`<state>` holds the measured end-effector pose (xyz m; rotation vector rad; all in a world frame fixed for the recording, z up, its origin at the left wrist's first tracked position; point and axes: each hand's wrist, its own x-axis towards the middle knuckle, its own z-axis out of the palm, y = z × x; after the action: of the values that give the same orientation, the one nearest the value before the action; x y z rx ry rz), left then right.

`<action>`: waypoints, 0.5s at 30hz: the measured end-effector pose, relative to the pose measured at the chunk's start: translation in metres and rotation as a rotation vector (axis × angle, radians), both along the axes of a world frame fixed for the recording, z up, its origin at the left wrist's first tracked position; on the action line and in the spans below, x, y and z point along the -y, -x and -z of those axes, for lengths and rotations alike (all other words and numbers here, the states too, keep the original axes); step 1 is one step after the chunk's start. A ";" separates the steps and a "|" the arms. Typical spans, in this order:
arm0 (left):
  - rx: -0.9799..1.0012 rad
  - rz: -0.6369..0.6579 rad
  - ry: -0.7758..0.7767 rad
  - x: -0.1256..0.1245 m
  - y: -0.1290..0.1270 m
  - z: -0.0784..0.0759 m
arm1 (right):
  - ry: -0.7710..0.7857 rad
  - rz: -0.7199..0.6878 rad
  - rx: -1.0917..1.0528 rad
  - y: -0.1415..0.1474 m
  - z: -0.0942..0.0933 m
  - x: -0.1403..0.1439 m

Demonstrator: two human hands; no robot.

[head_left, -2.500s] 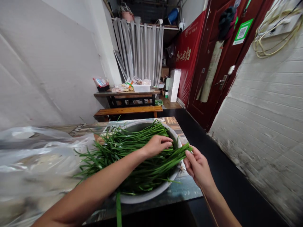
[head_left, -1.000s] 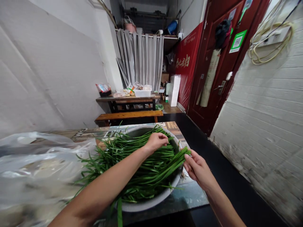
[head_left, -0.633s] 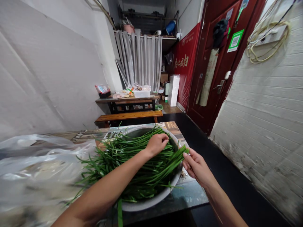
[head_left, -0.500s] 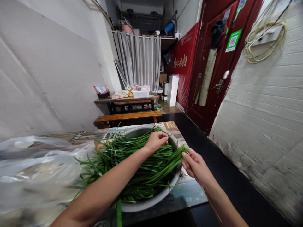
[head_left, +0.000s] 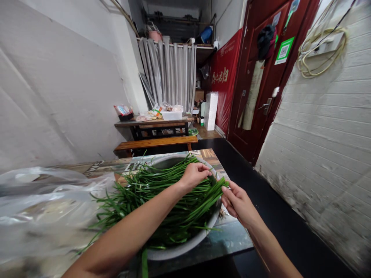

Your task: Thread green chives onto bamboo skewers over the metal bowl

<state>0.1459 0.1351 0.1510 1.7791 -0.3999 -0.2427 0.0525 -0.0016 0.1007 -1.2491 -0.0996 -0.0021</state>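
Observation:
A heap of long green garlic chives (head_left: 171, 193) fills a wide grey metal basin (head_left: 174, 253) on the table, with leaves hanging over its left side. My right hand (head_left: 239, 200) is closed at the basin's right rim, gripping the ends of a small bunch of chives (head_left: 213, 197) between thumb and fingers. Over the heap reaches my left hand (head_left: 197, 175), thumb and fingertips pinched close to that bunch. A thin green bit of chive shows at the left fingertips.
Clear plastic bags (head_left: 52, 220) with pale, blurred contents lie left of the basin. Beyond the patterned table (head_left: 232, 231) stand a wooden bench (head_left: 156, 143) and another table holding a white tub (head_left: 172, 115). A red door (head_left: 255, 100) is at the right.
My left hand has shifted slightly right, toward the bunch in my right hand. The right hand stays nearly in place, still gripping the chives.

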 end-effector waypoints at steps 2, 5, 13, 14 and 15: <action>-0.013 -0.001 0.009 0.001 0.002 -0.002 | -0.009 -0.005 -0.006 0.000 0.001 0.000; -0.021 -0.015 0.017 0.001 0.003 -0.002 | -0.020 -0.014 0.001 -0.001 0.003 0.000; -0.051 0.004 0.035 0.000 0.003 0.000 | -0.037 -0.017 0.013 0.002 0.004 0.000; -0.054 0.012 0.038 0.000 0.002 0.000 | -0.041 -0.013 0.016 0.003 0.005 0.000; -0.053 0.019 0.039 0.000 0.002 0.000 | -0.044 -0.010 0.018 0.003 0.005 0.000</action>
<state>0.1436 0.1351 0.1511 1.7275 -0.3813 -0.2937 0.0499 -0.0014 0.0960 -1.2050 -0.1210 -0.0063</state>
